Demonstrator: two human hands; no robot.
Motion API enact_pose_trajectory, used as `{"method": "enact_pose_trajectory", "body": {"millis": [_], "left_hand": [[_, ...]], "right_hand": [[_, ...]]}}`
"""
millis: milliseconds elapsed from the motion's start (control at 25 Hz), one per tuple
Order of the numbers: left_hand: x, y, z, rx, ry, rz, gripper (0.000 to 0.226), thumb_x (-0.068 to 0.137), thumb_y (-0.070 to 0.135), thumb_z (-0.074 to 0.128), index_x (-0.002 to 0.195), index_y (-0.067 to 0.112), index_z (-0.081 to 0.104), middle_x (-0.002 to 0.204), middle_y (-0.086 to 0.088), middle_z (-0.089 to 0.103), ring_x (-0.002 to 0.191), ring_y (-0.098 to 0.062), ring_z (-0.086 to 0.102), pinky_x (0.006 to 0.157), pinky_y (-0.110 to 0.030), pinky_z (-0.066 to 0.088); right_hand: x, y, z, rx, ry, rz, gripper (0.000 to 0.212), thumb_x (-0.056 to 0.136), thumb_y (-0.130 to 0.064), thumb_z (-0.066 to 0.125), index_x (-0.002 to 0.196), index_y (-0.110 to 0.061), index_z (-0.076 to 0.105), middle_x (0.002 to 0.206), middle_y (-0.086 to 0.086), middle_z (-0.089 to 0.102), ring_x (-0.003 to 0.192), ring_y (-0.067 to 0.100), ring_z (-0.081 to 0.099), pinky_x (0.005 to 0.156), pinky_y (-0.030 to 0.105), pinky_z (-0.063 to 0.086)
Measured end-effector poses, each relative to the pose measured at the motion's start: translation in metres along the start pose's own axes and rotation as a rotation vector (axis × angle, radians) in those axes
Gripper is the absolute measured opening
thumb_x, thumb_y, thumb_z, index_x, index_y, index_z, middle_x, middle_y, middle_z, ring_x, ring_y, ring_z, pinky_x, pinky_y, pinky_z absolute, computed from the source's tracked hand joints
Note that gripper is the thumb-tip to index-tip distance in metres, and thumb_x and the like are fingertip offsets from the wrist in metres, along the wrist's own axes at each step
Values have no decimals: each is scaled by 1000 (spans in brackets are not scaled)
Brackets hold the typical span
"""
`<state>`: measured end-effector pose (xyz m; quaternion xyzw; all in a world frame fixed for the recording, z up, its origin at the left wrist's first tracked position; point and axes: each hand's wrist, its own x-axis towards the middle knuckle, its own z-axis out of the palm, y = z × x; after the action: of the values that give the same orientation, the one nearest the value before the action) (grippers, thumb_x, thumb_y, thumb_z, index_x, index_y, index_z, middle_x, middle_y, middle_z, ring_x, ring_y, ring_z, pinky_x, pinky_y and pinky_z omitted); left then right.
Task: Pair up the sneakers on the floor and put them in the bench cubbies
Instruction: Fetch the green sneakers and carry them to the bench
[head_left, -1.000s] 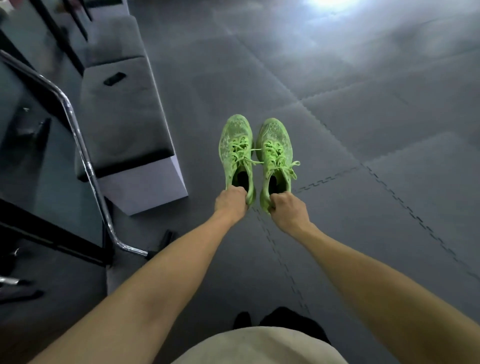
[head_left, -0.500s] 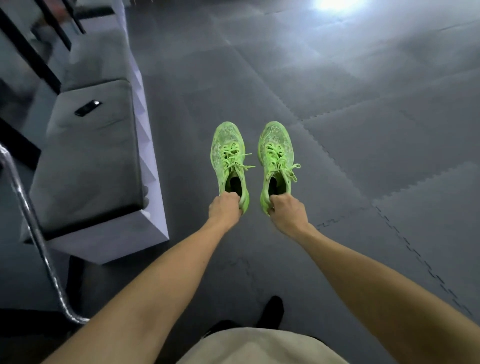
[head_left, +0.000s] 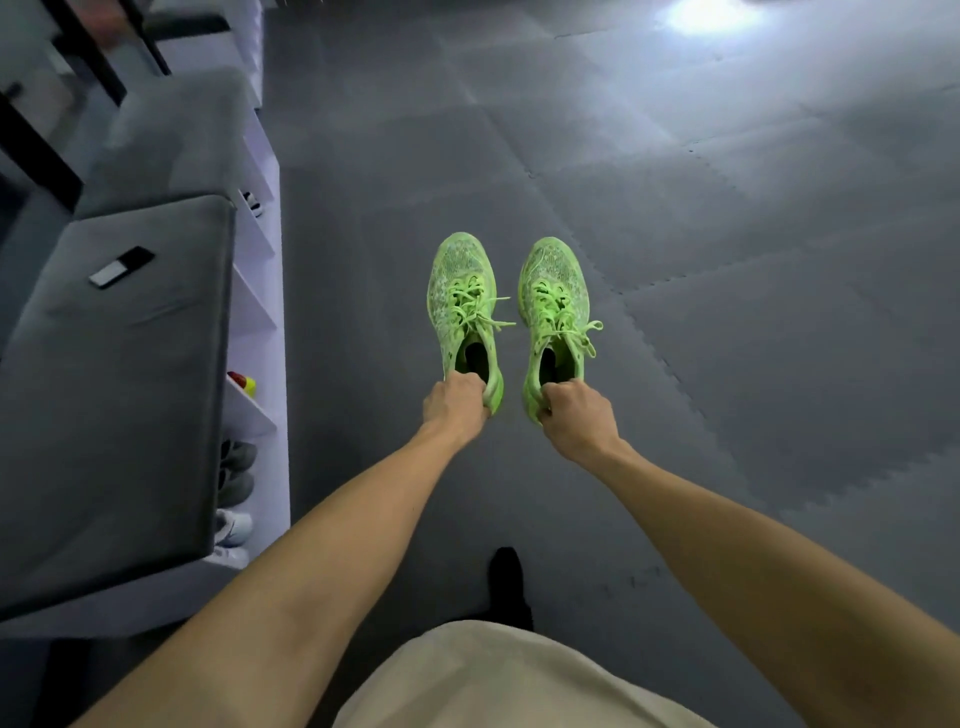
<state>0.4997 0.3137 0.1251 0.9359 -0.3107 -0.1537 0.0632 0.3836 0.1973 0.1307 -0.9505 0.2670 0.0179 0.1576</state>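
Gripping 1 lime-green sneaker each by the heel, the left hand (head_left: 456, 402) holds the left sneaker (head_left: 464, 306) and the right hand (head_left: 576, 415) the right sneaker (head_left: 555, 312), side by side above the floor (head_left: 727, 260), right of the counter (head_left: 119, 374) cubbies (head_left: 254, 322).

Two sneakers held side by side, right of the bench.

The left sneaker (head_left: 464, 306) and right sneaker (head_left: 555, 312) point forward, slightly apart; the bench (head_left: 119, 389) stands left, shoes (head_left: 236, 470) in its cubbies (head_left: 260, 332).
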Motion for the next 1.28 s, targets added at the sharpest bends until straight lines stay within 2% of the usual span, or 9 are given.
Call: {"method": "enact_pose_trajectory", "body": {"millis": [200,360,800,960,1120,1280], "left_hand": [[145,24,-54,44,37,14,25,92,23,63,114,11,66,115,-14,62,108,-36,61,85,-40,50],[247,38,-78,42,46,-2,20,92,22,64,109,12,68,112,-14,62,106,-36,61,84,-41,50],[538,84,-142,-48,39,-160,20,92,20,65,111,12,66,117,-14,59,112,-35,58,87,-41,48],[634,85,-163,-40,41,-194,20,92,14,63,112,13,67,115,-12,60,110,-33,60,84,-40,49],[750,70,-180,-37,29,-194,19,91,16,64,109,11,66,112,-12,61,106,-33,61,81,-39,50],[869,50,-217,-35,22,-178,16,90,17,64,105,11,67,107,-13,63,103,-34,62,80,-40,51]], "right_hand": [[150,19,-40,27,12,17,12,84,-10,54,89,-6,64,88,18,62,84,40,63,61,32,38],[254,33,-56,26,-2,-20,11,84,-9,53,88,-5,62,93,19,61,86,40,61,62,33,38],[573,98,-117,-14,-68,-129,10,82,-6,52,86,-5,62,86,17,61,81,39,62,60,33,39],[673,105,-130,-42,-84,-154,9,83,-6,53,86,-6,62,78,12,53,79,38,62,59,32,38],[788,106,-131,-60,-83,-151,9,84,-6,53,86,-6,61,86,15,61,79,38,62,59,32,39],[908,96,-145,-55,-83,-108,10,83,-5,52,87,-6,62,87,15,61,80,38,61,60,32,38]]}}
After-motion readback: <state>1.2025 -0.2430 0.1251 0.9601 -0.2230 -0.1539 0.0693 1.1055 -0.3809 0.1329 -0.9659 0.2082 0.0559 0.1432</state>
